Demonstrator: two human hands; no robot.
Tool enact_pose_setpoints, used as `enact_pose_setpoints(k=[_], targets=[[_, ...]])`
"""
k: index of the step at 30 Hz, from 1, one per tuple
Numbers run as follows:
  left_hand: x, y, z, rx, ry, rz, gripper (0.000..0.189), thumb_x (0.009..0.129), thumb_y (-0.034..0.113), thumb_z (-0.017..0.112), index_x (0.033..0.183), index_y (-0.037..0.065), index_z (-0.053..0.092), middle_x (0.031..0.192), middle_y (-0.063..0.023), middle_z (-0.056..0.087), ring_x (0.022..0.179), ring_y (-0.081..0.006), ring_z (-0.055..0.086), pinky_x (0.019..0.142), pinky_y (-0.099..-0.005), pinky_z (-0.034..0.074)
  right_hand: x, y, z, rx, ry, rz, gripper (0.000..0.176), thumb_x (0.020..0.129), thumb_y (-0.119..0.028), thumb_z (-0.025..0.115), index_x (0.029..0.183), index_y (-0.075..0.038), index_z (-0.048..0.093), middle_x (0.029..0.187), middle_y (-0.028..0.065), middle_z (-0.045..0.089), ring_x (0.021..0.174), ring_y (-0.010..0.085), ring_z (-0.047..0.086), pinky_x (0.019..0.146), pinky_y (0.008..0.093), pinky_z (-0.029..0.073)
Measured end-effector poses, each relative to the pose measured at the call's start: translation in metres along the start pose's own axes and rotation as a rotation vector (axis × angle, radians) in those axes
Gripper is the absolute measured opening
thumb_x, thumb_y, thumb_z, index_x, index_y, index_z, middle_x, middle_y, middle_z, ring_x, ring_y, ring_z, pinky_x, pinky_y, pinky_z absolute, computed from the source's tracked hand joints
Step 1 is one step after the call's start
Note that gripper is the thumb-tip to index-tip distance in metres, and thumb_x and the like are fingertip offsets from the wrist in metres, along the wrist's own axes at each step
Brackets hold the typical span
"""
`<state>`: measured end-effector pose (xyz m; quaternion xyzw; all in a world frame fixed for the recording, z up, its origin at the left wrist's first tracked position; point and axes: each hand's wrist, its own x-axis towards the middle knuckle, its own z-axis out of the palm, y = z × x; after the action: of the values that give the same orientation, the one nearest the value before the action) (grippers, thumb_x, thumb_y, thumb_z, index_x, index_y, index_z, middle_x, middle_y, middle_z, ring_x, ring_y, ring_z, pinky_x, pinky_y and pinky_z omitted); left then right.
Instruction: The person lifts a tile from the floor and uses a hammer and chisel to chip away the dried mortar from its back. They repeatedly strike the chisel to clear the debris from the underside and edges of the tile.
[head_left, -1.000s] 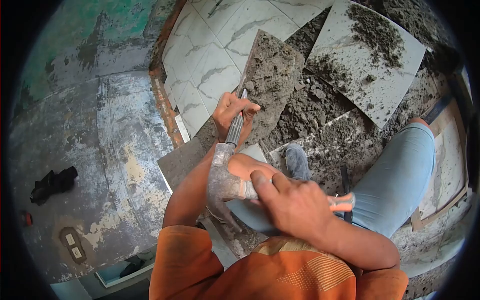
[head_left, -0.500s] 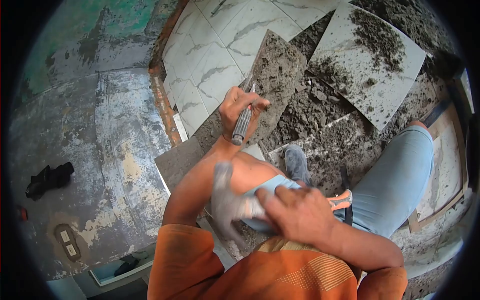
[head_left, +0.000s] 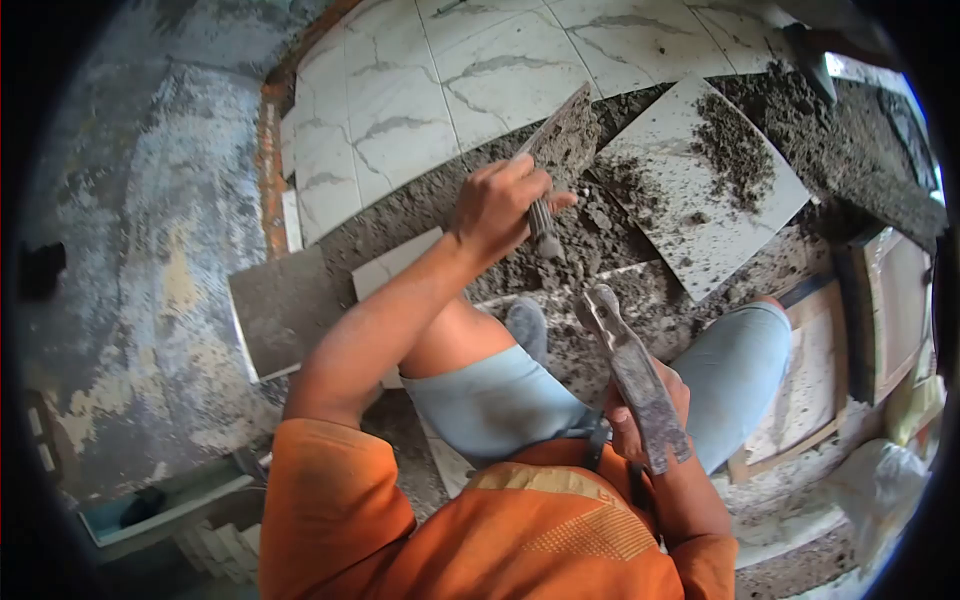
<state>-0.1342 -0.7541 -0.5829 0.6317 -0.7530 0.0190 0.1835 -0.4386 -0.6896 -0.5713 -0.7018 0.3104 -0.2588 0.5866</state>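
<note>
My left hand (head_left: 503, 205) is closed around a ribbed-handled chisel (head_left: 543, 230), its butt end pointing down toward me. Just beyond the knuckles, a tile piece caked with mortar (head_left: 568, 135) stands tilted, its edge right at my fingers. My right hand (head_left: 675, 395) grips a claw hammer (head_left: 635, 375) in front of my lap. The hammer's worn, dusty head covers part of that hand, and its handle is mostly hidden. Loose mortar rubble (head_left: 600, 225) lies beneath the chisel.
A marbled tile strewn with crumbs (head_left: 690, 185) rests on the rubble to the right. Laid marbled floor tiles (head_left: 400, 100) spread ahead. Left of my knee lie a grey tile (head_left: 280, 315) and a paler one (head_left: 385, 265). A wooden frame (head_left: 800, 370) and plastic bag (head_left: 880, 490) are at right.
The hammer has swung from across my lap to the right, its head now raised over my right hand. My left hand and chisel shifted right; the mortar-caked tile appears more edge-on. The view moved.
</note>
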Motion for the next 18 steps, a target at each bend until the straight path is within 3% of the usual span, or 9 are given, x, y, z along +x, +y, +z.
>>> enact_pose_setpoints(k=[2,5,6,7,9,13,15,17,18], targets=[[0.0,-0.005,0.005,-0.028,0.036,-0.033,0.045,0.089,0.044,0.075,0.07,0.006,0.062,0.071,-0.0093,0.055,0.063,-0.0312,0.065,0.058,-0.043,0.052,0.004,0.004,0.006,0.027,0.122,-0.214,0.032,0.1,-0.031,0.062,0.098,0.001,0.067,0.077,0.0135,0.065,0.064,0.0343,0.063,0.058,0.039,0.05],[0.001,-0.006,0.01,-0.021,0.092,-0.038,0.044,0.089,0.043,0.076,0.069,0.007,0.062,0.071,-0.0086,0.056,0.062,-0.0293,0.066,0.058,-0.0418,0.053,0.027,0.008,0.024,-0.213,0.237,-0.193,0.028,0.099,-0.025,0.06,0.102,0.002,0.067,0.09,0.0186,0.068,0.071,0.0365,0.065,0.062,0.0384,0.053],[0.001,-0.008,0.012,-0.001,0.115,0.0,0.044,0.09,0.043,0.075,0.069,0.007,0.062,0.071,-0.0086,0.056,0.061,-0.0295,0.066,0.057,-0.0415,0.053,0.036,0.007,0.027,-0.224,0.222,-0.149,0.026,0.098,-0.019,0.058,0.108,0.003,0.068,0.104,0.0234,0.068,0.08,0.0366,0.069,0.069,0.0401,0.055],[0.002,-0.01,0.014,0.022,0.135,0.04,0.045,0.091,0.043,0.074,0.068,0.007,0.061,0.07,-0.0087,0.056,0.061,-0.0296,0.066,0.056,-0.0411,0.053,0.038,0.004,0.026,-0.24,0.214,-0.162,0.026,0.098,-0.019,0.058,0.108,0.003,0.068,0.104,0.0234,0.068,0.08,0.0366,0.069,0.069,0.0401,0.055],[0.003,-0.015,0.014,0.022,0.161,0.042,0.046,0.092,0.044,0.073,0.068,0.007,0.061,0.07,-0.0082,0.056,0.061,-0.0297,0.066,0.055,-0.0412,0.052,0.041,0.001,0.025,-0.263,0.307,-0.33,0.037,0.081,-0.001,0.064,0.118,-0.001,0.061,0.084,0.0201,0.065,0.072,0.0438,0.066,0.061,0.0439,0.055],[-0.003,-0.015,0.016,-0.054,0.117,0.015,0.048,0.094,0.047,0.07,0.07,0.006,0.061,0.068,-0.0084,0.054,0.058,-0.0288,0.065,0.053,-0.0412,0.052,0.033,-0.006,0.029,-0.452,0.317,-0.34,0.031,0.083,-0.003,0.064,0.114,-0.001,0.064,0.082,0.0194,0.066,0.072,0.0435,0.068,0.06,0.0435,0.055],[-0.001,-0.016,0.019,0.005,0.133,0.007,0.047,0.094,0.045,0.072,0.07,0.006,0.061,0.069,-0.0087,0.056,0.057,-0.029,0.064,0.053,-0.0418,0.052,0.035,-0.001,0.028,-0.411,0.234,-0.128,0.03,0.083,-0.004,0.064,0.113,0.0,0.065,0.085,0.0198,0.066,0.073,0.0431,0.068,0.061,0.0446,0.055],[0.007,-0.024,0.017,-0.024,0.177,0.025,0.047,0.094,0.044,0.072,0.069,0.006,0.06,0.07,-0.0091,0.057,0.057,-0.0296,0.063,0.053,-0.0419,0.052,0.043,-0.001,0.025,-0.375,0.302,-0.304,0.036,0.083,-0.003,0.065,0.118,0.0,0.063,0.091,0.021,0.067,0.076,0.0444,0.069,0.064,0.0463,0.056],[0.006,-0.025,0.017,-0.035,0.167,0.0,0.049,0.096,0.046,0.069,0.069,0.007,0.06,0.068,-0.0083,0.055,0.056,-0.0284,0.061,0.051,-0.0407,0.05,0.043,-0.016,0.02,-0.384,0.151,-0.176,0.05,0.08,0.0,0.066,0.129,0.0,0.056,0.095,0.0222,0.068,0.078,0.0451,0.069,0.066,0.0476,0.057]])
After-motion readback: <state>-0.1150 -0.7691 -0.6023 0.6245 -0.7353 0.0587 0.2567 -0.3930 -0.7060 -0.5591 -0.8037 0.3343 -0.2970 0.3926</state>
